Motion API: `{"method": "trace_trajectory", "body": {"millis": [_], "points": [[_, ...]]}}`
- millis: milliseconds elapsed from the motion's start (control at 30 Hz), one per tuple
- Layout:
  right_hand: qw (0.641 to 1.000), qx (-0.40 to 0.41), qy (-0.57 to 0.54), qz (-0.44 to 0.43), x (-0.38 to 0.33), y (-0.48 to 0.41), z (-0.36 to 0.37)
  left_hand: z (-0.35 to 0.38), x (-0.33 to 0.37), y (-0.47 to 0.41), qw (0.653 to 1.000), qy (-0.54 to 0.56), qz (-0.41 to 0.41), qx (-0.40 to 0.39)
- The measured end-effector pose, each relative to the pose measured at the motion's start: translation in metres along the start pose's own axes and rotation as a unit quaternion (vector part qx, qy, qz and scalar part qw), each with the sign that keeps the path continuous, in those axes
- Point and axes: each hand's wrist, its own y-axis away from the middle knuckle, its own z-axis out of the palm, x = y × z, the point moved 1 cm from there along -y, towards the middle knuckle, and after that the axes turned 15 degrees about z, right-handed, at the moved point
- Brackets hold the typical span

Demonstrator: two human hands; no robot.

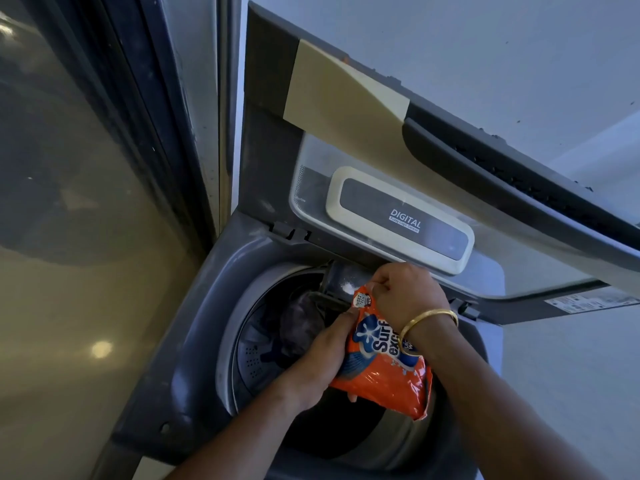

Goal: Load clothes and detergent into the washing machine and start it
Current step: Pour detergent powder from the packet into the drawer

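An orange detergent packet (pixel 384 368) is held over the open top-load washing machine (pixel 194 306), its mouth tipped toward the detergent tray (pixel 337 285) at the drum's back rim, where white powder lies. My left hand (pixel 322 362) grips the packet's lower body from the left. My right hand (pixel 403 296), with a gold bangle on the wrist, pinches the packet's top corner. Dark clothes (pixel 301 323) lie inside the drum (pixel 249 351).
The machine's lid (pixel 398 216) stands raised behind the drum, with a "DIGITAL" label on it. A dark door frame (pixel 194 133) and a glossy panel (pixel 69 237) stand close on the left. A white wall (pixel 571 375) is on the right.
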Motion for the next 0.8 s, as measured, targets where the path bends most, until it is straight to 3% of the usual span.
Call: {"method": "trace_trajectory", "body": {"millis": [800], "points": [[0.999,0.003,-0.044,0.029,0.0093,0.0029,0.0047,0.0025,-0.0016,-0.0053,1.000,-0.002,-0.018,0.000]]}}
